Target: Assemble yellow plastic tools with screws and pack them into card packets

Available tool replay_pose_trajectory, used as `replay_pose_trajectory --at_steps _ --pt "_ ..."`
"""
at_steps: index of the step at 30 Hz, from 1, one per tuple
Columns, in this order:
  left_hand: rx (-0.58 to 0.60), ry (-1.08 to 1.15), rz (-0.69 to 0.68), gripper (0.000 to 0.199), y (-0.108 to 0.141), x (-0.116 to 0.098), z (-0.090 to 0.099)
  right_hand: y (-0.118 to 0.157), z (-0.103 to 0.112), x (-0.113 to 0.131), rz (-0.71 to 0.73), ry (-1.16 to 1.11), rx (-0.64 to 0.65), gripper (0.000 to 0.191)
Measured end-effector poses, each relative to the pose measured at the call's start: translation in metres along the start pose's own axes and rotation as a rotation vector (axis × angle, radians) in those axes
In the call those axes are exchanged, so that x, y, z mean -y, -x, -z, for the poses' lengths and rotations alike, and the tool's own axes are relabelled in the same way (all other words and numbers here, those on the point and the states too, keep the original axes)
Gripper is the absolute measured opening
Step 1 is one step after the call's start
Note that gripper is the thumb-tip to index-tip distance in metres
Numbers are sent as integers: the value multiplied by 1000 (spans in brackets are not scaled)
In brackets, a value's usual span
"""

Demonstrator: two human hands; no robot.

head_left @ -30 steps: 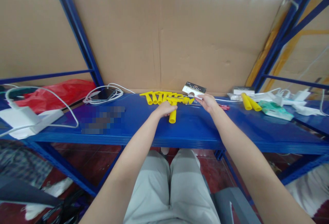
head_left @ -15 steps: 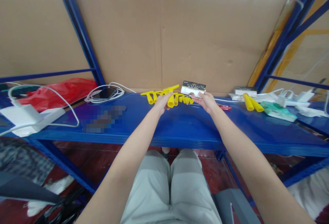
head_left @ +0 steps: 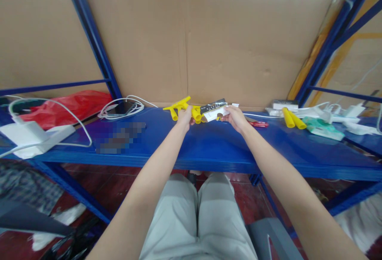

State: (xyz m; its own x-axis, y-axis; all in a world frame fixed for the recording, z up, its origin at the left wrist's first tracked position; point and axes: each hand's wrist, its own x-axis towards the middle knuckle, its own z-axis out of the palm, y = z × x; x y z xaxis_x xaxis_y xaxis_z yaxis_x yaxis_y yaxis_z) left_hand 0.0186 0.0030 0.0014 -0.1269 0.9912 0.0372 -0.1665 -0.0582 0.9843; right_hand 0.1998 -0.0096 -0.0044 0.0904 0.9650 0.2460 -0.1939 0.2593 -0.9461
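My left hand (head_left: 185,118) is closed around a yellow T-shaped plastic tool (head_left: 181,103) with a round handle. Its crossbar points up and away, and the fingers partly cover the handle. In my right hand (head_left: 234,118) is a small black-and-white cardboard box (head_left: 213,111), gripped at its right end. The box tilts down to the left, close to the tool's handle; I cannot tell whether they touch. A small white flap stands out at the box's right end. More yellow T-shaped pieces (head_left: 173,114) lie behind my left hand, partly hidden.
Red-handled tool (head_left: 259,124) lies right of my right hand. Farther right are two yellow tubes (head_left: 291,119), a green packet (head_left: 324,128) and another box (head_left: 285,104). At left lie coiled white cable (head_left: 119,110), a red bag (head_left: 71,106) and a white power strip (head_left: 38,138). Cardboard (head_left: 238,45) backs the blue shelf (head_left: 209,148).
My right hand has brought the box left and slightly down, turning it so its left end dips toward the tool. My left hand has shifted slightly left, and the tool's crossbar has swung left.
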Motion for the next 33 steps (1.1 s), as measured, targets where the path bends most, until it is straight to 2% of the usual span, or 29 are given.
replay_pose_trajectory --at_steps 3,7,12,19,24,33 --pt "-16 39 41 17 4 -4 -2 0 -3 -4 -20 -6 67 16" --pt "77 28 107 13 7 -6 -5 1 -5 -6 -48 -23 85 18" --pt "95 47 87 7 4 -3 -5 3 -8 -7 -59 -37 105 19" --pt "66 67 69 8 0 1 -4 6 -12 -10 -69 -40 146 17" --pt "92 63 53 7 -3 4 -3 9 -15 -8 -72 -38 184 20" --pt "112 46 68 10 -3 5 -5 8 -17 -13 -59 -21 149 13"
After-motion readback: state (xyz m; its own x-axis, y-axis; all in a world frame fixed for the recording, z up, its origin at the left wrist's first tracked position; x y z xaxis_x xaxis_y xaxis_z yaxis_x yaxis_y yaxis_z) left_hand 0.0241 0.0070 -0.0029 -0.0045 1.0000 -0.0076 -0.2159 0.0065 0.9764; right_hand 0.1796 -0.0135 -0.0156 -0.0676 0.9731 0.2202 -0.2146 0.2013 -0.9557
